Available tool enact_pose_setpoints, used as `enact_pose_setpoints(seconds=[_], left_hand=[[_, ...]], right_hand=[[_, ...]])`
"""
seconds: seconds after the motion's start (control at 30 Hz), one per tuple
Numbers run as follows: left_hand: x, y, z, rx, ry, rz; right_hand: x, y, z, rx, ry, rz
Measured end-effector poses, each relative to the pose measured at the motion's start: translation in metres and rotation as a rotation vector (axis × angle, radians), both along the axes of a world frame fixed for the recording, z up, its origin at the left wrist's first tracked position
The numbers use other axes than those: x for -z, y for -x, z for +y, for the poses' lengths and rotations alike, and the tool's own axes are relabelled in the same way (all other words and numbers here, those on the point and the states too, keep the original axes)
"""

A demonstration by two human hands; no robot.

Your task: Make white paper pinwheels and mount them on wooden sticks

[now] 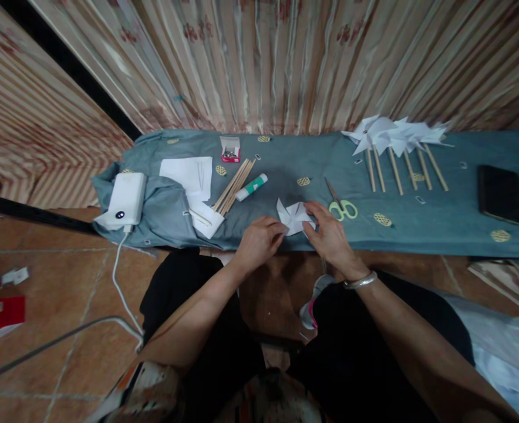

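A white paper pinwheel (pixel 295 217), its blades folded toward the middle, is at the front edge of the cloth-covered bench. My left hand (pixel 262 239) pinches its lower left corner, thumb and fingers closed. My right hand (pixel 330 235), with a silver bangle on the wrist, grips the right edge between thumb and fingers. Just beyond the right hand lie scissors (pixel 347 208) with light green handles. A glue stick (pixel 251 187) rests to the upper left of the pinwheel, beside a bundle of thin wooden sticks (pixel 235 185).
White paper sheets (pixel 186 173) and a small red-and-white box of metal bits (pixel 230 150) lie left. A white power bank (pixel 127 198) trails a cable. Several finished pinwheels on sticks (pixel 391 138) lie at back right, near a black phone (pixel 501 194). A striped curtain (pixel 259 64) hangs behind.
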State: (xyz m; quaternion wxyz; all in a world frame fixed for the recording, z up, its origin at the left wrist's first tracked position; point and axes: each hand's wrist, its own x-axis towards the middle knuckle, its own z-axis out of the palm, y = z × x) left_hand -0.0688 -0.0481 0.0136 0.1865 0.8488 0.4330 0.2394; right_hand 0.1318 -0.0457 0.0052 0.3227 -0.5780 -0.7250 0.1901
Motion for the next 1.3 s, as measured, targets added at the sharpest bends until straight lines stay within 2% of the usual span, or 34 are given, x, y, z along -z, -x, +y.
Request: enact_pose_setpoints(seconds=[0.17,0.3,0.4,0.53,0.67,0.87,0.97,1.07,1.2,1.3], left_hand=[[0.005,0.002,0.002,-0.121,0.097,-0.154],[0.009,0.005,0.005,-0.233,0.162,-0.333],[0.012,0.007,0.009,-0.297,0.221,-0.472],[0.017,0.003,0.014,-0.386,0.36,-0.659],[0.015,-0.006,0.018,-0.468,0.531,-0.89],[-0.005,-0.019,0.016,-0.569,0.851,-1.269],[-0.014,-0.024,0.014,-0.614,0.893,-1.361],[-0.022,-0.026,0.011,-0.595,0.955,-1.442],[-0.033,-0.03,0.006,-0.439,1.093,-1.438],[-0.039,-0.034,0.003,-0.374,1.105,-1.453]], right_hand=[[0.002,0.006,0.005,0.073,0.077,0.146],[0.014,0.007,0.013,0.163,0.14,0.402],[0.021,0.007,0.019,0.217,0.252,0.623],[0.021,0.008,0.021,0.22,0.345,0.825],[0.013,0.008,0.022,0.173,0.334,0.861],[-0.012,0.007,0.018,0.139,0.239,0.929],[-0.023,0.005,0.016,0.112,0.195,0.932],[-0.029,0.003,0.016,0.079,0.158,0.898],[-0.033,0.005,0.017,0.053,0.148,0.881],[-0.034,0.009,0.017,0.044,0.155,0.903]])
